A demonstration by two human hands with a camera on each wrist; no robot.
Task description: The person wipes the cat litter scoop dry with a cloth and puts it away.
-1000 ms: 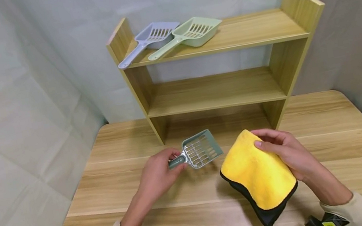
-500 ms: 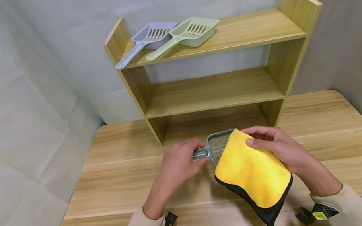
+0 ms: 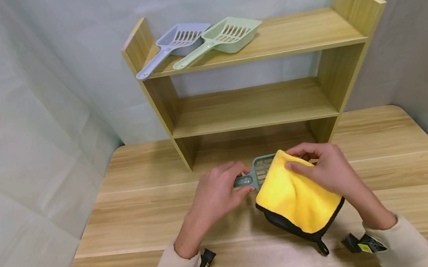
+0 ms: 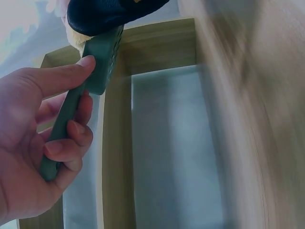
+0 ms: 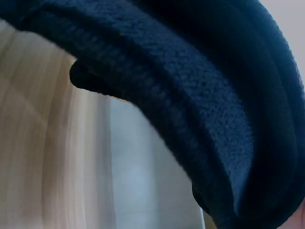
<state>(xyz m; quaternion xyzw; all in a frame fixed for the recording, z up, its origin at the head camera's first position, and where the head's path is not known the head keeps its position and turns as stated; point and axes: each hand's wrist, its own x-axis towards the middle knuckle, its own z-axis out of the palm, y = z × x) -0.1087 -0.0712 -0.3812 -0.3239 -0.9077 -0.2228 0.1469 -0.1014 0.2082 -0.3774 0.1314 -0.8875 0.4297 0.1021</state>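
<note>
My left hand [image 3: 218, 195] grips the handle of a grey-green slotted litter scoop [image 3: 261, 168], held above the table; the left wrist view shows thumb and fingers wrapped round the scoop's handle [image 4: 64, 117]. A yellow cloth with a dark edge and underside [image 3: 300, 194] lies over the far part of the scoop's head and hides it. With thumb and fingers, my right hand [image 3: 327, 168] pinches the cloth's upper right side. In the right wrist view the cloth's dark side [image 5: 190, 90] fills most of the picture and hides nearly all of the hand.
Behind the hands stands a wooden shelf unit [image 3: 255, 121] on the wooden table [image 3: 135, 223]. On its top board, at the left, lie a lavender litter scoop [image 3: 176, 42] and a pale green litter scoop [image 3: 222, 36], side by side with handles jutting forward.
My left hand has carried the scoop to the right, and its head has gone under the cloth. My right hand has shifted slightly left, and the cloth's hanging lower end has risen.
</note>
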